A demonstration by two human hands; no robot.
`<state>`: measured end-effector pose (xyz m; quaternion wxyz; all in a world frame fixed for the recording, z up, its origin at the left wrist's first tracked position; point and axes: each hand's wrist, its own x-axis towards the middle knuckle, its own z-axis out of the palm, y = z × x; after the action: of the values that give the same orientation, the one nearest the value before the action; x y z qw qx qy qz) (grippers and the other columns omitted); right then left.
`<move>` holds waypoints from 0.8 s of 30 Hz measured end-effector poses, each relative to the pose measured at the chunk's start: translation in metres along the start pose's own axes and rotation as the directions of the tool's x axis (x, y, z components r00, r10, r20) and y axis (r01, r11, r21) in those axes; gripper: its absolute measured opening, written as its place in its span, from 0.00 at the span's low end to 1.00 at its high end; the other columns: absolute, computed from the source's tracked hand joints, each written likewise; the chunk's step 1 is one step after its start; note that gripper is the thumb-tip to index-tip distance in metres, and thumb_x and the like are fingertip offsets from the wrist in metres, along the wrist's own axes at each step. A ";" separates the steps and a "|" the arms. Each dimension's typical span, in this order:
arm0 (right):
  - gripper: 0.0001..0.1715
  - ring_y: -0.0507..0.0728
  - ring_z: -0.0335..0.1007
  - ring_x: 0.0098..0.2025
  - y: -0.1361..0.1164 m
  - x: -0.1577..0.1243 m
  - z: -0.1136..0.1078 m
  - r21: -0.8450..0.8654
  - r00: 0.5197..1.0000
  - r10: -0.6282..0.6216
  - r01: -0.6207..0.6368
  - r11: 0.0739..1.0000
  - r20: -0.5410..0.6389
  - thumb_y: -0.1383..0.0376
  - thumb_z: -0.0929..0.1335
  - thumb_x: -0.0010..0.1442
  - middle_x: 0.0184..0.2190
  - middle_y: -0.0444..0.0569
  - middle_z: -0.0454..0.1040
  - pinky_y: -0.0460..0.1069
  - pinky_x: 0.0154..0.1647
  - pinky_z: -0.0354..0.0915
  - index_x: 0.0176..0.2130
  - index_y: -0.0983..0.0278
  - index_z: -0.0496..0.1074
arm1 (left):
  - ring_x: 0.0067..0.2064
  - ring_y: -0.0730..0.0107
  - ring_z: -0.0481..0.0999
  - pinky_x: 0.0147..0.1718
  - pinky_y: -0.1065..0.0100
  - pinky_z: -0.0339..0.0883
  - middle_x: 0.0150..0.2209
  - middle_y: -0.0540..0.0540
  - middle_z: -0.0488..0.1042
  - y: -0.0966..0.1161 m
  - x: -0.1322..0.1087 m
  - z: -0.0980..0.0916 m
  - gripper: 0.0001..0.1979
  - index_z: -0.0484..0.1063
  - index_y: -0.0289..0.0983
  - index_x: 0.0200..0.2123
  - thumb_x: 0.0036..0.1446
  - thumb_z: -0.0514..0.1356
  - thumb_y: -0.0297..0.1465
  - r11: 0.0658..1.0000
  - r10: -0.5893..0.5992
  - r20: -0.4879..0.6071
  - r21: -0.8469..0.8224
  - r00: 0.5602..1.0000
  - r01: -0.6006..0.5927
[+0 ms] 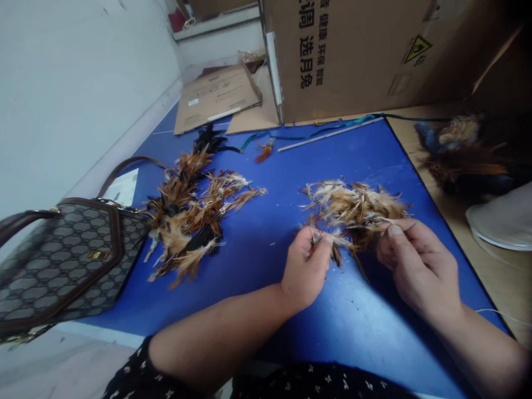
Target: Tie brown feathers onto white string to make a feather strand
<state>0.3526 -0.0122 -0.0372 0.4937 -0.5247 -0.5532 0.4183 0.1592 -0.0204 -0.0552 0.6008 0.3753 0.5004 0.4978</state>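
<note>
A loose pile of brown and cream feathers (pixel 357 202) lies on the blue tabletop, just beyond my two hands. My left hand (pixel 306 269) is closed in a pinch on a small tuft of feathers (pixel 341 239) at the pile's near edge. To its right, my right hand (pixel 419 266) has thumb and forefinger pressed together on the pale end of a feather (pixel 381 223). The other fingers of that hand curl under. A longer heap of brown, tan and black feathers (pixel 183 205) spreads over the left of the table.
A patterned handbag (pixel 70 260) stands at the left edge. Flattened cardboard (pixel 216 97) and a large carton (pixel 353 61) occupy the back. A teal ribbon (pixel 307 136), a thin white stick (pixel 330 134) and a small orange feather tuft (pixel 265 149) lie before the carton. More feathers (pixel 461 149) sit far right.
</note>
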 end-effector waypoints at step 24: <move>0.23 0.53 0.62 0.25 -0.012 -0.001 -0.004 -0.276 0.958 -0.100 0.176 0.945 0.269 0.50 0.68 0.76 0.23 0.43 0.68 0.49 0.27 0.61 0.33 0.59 0.73 | 0.24 0.77 0.60 0.26 0.71 0.57 0.23 0.58 0.61 -0.002 0.000 0.000 0.23 0.63 0.41 0.35 0.65 0.70 0.49 0.989 0.000 -0.009 -0.146 1.000 -0.002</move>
<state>0.3549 -0.0149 -0.0251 0.3637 -0.4953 -0.7032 0.3576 0.1596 -0.0206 -0.0570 0.6243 0.3284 0.4650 0.5350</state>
